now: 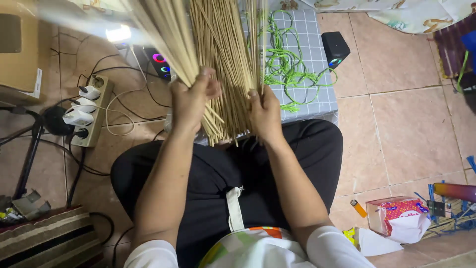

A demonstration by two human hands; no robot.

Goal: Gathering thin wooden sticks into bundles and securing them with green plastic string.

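Observation:
My left hand [192, 98] grips a fanned bunch of thin pale sticks [161, 30] that rises toward the top left, blurred at the far end. My right hand [265, 111] holds the right side of a larger bundle of the same sticks [223, 59], which lies on a low grey checked table [317, 94] in front of my knees. The lower stick ends poke out between my two hands. A tangle of green cords [285, 62] lies on the table just right of the bundle.
A power strip with several plugs [89, 111] and cables lies on the tiled floor at left. A black speaker [335, 48] stands right of the table. A tissue box [399, 216] and an orange lighter [358, 208] sit at the lower right. A cardboard box [20, 49] stands far left.

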